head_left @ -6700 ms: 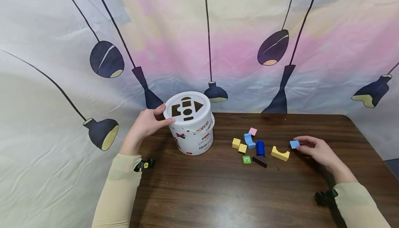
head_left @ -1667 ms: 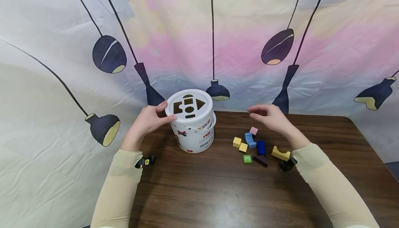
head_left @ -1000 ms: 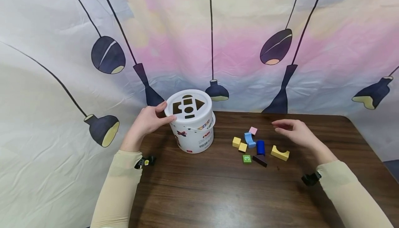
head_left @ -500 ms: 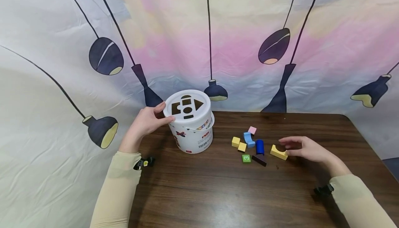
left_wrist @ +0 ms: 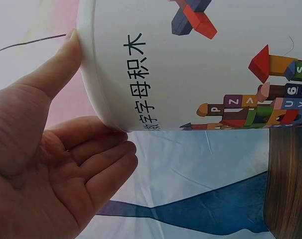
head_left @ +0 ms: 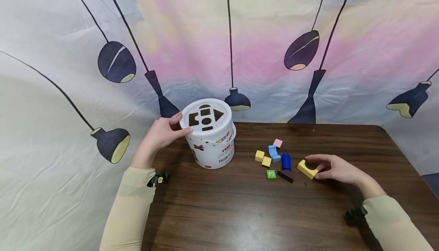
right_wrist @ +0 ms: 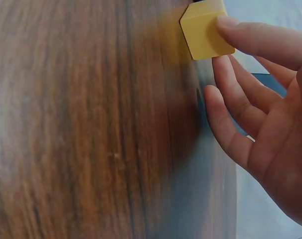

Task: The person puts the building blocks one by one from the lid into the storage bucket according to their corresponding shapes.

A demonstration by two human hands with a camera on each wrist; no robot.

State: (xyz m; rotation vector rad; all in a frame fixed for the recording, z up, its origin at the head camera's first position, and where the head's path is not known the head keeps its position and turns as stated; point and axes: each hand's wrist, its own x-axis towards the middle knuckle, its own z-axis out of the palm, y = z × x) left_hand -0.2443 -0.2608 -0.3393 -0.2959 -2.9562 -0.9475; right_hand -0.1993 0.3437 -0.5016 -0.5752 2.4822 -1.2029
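Observation:
A white toy-block bucket [head_left: 214, 153] stands on the table, its lid [head_left: 219, 127] cut with shaped holes. My left hand [head_left: 161, 134] holds the lid's rim between thumb and fingers; in the left wrist view this hand [left_wrist: 66, 139] has its thumb on the rim and its fingers at the side. At the right, my right hand [head_left: 341, 171] pinches a yellow arch block [head_left: 305, 170] on the table. The right wrist view shows my thumb on the end face of this yellow block [right_wrist: 206, 35], with the fingertips on its far side hidden.
Left of the arch block lie a blue cylinder [head_left: 286, 161], a dark triangular block [head_left: 285, 176], a green block [head_left: 271, 174] marked 3, two yellow blocks [head_left: 259, 156], a light blue arch [head_left: 273, 153] and a pink block [head_left: 277, 143]. A printed cloth [head_left: 267, 52] hangs behind the table.
The light blue block once at my right fingertips has gone from the table. My right hand, empty near the back, has come right and forward onto the yellow arch, which has turned slightly.

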